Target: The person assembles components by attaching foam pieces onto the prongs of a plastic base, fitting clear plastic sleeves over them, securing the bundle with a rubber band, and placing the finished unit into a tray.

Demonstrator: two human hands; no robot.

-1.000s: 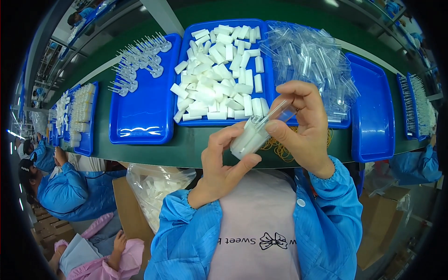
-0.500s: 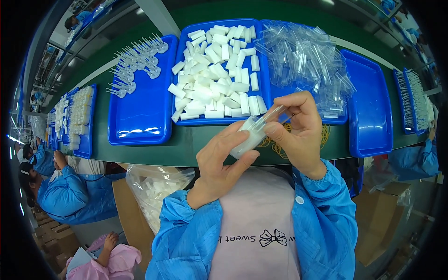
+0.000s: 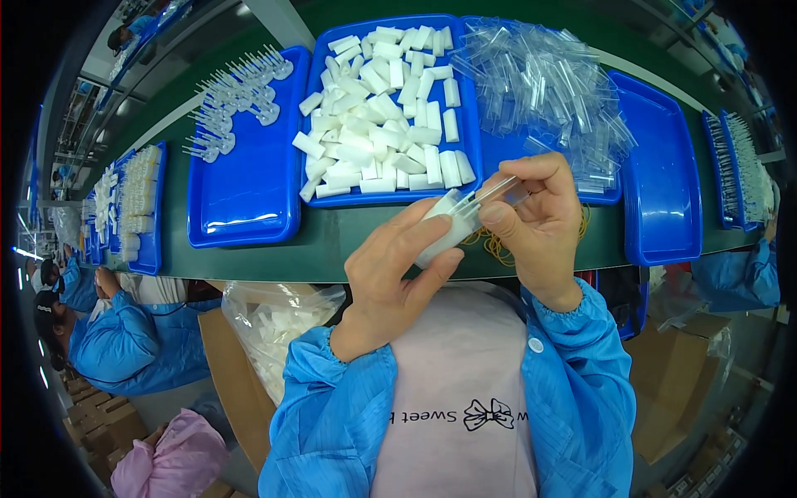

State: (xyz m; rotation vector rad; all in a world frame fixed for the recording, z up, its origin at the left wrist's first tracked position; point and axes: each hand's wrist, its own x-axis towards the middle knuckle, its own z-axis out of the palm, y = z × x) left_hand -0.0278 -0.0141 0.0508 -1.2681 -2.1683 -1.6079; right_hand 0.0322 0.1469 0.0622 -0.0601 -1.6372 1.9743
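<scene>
In front of my chest, my left hand (image 3: 392,267) grips a white block-like piece (image 3: 442,231) between thumb and fingers. Its upper end, towards my right hand, looks clear or glossy. My right hand (image 3: 541,228) pinches a clear plastic tube (image 3: 501,191) between thumb and fingers. The tube slants down to the white piece and meets its upper end; whether it sits inside or only touches cannot be made out. Just beyond my hands, a blue tray (image 3: 309,166) carries many similar white pieces (image 3: 365,124). Beside it lies a heap of clear plastic tubes (image 3: 540,91).
Yellow rubber bands (image 3: 496,249) lie on the green table (image 3: 332,257) behind my right hand. At left, a blue tray (image 3: 245,187) holds clear stemmed parts (image 3: 237,95); stacked blue trays (image 3: 660,183) stand at right. A bag of white pieces (image 3: 270,332) sits in a carton below. Co-workers sit nearby.
Both hands keep their grips and shift only slightly. The trays appear a little higher in the picture. At the lower left, a person in pink has changed posture.
</scene>
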